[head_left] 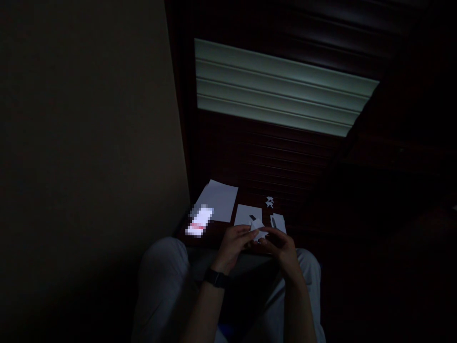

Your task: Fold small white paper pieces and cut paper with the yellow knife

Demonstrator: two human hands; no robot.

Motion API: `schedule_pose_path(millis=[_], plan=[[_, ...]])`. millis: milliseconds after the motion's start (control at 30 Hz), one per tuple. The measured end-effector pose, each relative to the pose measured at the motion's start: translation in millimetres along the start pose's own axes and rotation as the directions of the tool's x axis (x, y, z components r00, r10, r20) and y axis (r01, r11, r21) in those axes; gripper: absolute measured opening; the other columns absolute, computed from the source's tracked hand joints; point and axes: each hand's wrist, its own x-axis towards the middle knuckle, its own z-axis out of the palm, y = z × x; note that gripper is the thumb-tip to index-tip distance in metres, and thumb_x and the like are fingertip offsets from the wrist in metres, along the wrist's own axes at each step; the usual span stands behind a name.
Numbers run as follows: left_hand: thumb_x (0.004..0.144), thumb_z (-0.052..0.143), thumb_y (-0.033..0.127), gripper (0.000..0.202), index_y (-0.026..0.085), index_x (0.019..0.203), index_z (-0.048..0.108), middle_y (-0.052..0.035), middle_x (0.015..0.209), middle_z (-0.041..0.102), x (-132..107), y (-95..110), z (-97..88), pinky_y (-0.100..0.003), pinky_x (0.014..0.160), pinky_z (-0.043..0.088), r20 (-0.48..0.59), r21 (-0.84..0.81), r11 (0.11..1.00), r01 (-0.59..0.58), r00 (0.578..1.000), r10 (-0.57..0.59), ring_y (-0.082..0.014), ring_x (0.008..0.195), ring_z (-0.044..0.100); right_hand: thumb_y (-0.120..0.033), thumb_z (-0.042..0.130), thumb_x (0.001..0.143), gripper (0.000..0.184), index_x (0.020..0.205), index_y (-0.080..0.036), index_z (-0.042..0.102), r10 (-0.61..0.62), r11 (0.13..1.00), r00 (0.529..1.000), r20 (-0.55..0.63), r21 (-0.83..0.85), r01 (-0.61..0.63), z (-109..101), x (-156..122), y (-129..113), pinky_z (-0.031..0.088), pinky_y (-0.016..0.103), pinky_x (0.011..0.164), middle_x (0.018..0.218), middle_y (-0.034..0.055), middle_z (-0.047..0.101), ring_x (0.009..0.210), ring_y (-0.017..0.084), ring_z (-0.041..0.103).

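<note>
The hands (232, 244) partly hide the white paper (257, 224) between them.

Dim indoor room, home-like; exact kind cannot be confirmed in this light. Evidence: a plain wall (89, 119) at left meets dark slatted woodwork (285, 155), resembling shutters or closet doors, with a pale band of slats (282, 90) across it. A dark table (218, 234) sits in the corner, near the seated person's knees (164, 259).

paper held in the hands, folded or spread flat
Folded: angled faces and pointed corners show on the paper between the left hand and right hand.
</note>
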Motion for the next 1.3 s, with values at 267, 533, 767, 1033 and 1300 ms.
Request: schedule_pose_path(millis=[267,533,767,1033,1300], plan=[[0.065,0.073,0.039,0.037,0.012,0.089,0.069,-0.0093,0.08,0.069,-0.7,-0.3,0.5,-0.022,0.055,0.046,-0.023,0.029,1.0,-0.006,1.0,0.006,-0.0129,0.06,0.062,-0.03,0.068,0.07,0.026,0.093,-0.02,0.07,-0.048,0.998,0.999,-0.01,-0.042,0.048,0.2,2.5,2.3,0.048,0.037,0.078,0.092,0.0063,0.07,0.088,0.025,0.063],[0.06,0.077,0.036,0.042,0.009,0.091,0.065,-0.0092,0.074,0.069,1.7,-0.4,-0.5,-0.022,0.052,0.045,-0.055,0.096,0.995,0.006,0.998,-0.001,-0.0138,0.055,0.062,-0.027,0.07,0.069,0.021,0.088,-0.019,0.07,-0.004,1.0,0.999,0.053,0.006,0.003,-8.1,1.0,9.9,0.051,0.034,0.068,0.082,0.0061,0.071,0.076,0.024,0.065],[0.064,0.075,0.033,0.033,0.009,0.085,0.067,-0.0094,0.077,0.069,0.7,3.0,0.4,-0.023,0.056,0.047,0.033,0.222,0.974,-0.052,0.998,0.045,-0.016,0.063,0.063,-0.025,0.073,0.066,0.018,0.083,-0.019,0.072,-0.014,1.0,0.998,0.059,-0.001,0.014,-19.9,2.8,23.2,0.051,0.035,0.074,0.086,0.0063,0.07,0.082,0.025,0.066],[0.064,0.075,0.031,0.03,0.009,0.085,0.069,-0.0083,0.073,0.069,1.8,-2.1,-2.3,-0.023,0.056,0.046,0.094,0.259,0.964,-0.054,0.995,0.03,-0.0157,0.062,0.062,-0.024,0.073,0.065,0.019,0.083,-0.02,0.073,0.076,0.992,0.983,0.167,0.083,-0.091,-21.4,-1.2,17.2,0.052,0.037,0.074,0.081,0.0067,0.073,0.077,0.026,0.068],[0.07,0.07,0.034,0.034,0.01,0.094,0.067,-0.0116,0.085,0.069,0.2,0.0,1.0,-0.027,0.062,0.048,0.07,0.217,0.972,-0.086,0.995,0.072,-0.0169,0.067,0.063,-0.027,0.073,0.065,0.019,0.083,-0.019,0.073,0.044,0.999,0.997,0.056,0.005,-0.044,-19.3,-0.6,16.5,0.053,0.037,0.074,0.081,0.007,0.073,0.079,0.027,0.068]])
